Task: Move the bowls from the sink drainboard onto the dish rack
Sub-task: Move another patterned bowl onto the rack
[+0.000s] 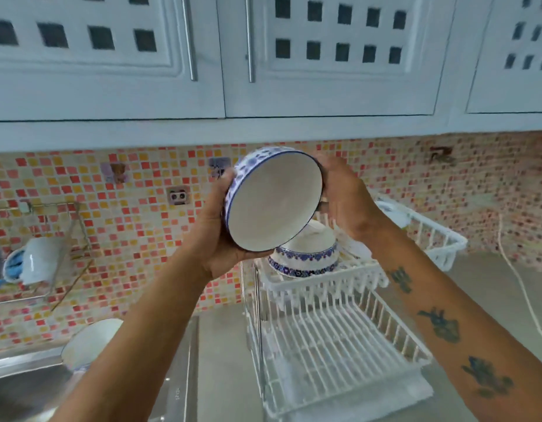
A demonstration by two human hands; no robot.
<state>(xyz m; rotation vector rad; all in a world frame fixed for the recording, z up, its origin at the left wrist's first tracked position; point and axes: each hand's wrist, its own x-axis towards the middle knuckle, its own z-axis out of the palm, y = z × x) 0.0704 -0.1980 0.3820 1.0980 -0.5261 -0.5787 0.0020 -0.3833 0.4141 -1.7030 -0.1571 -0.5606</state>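
I hold a white bowl with a blue floral outside point(272, 202) in the air, tilted so its inside faces me. My left hand point(215, 236) grips its left rim and underside; my right hand point(347, 199) grips its right rim. Just below it a second blue-patterned bowl point(304, 254) lies upside down on the upper tier of the white dish rack point(324, 281). A third bowl point(90, 342) stands on the steel drainboard point(29, 388) at the lower left, partly hidden by my left forearm.
The rack's lower tier point(339, 345) holds nothing and rests on a white cloth. White wall cabinets point(263, 71) hang close above. A wire holder with cloths point(35, 260) is mounted on the tiled wall at left. A white cord point(522, 287) trails at right.
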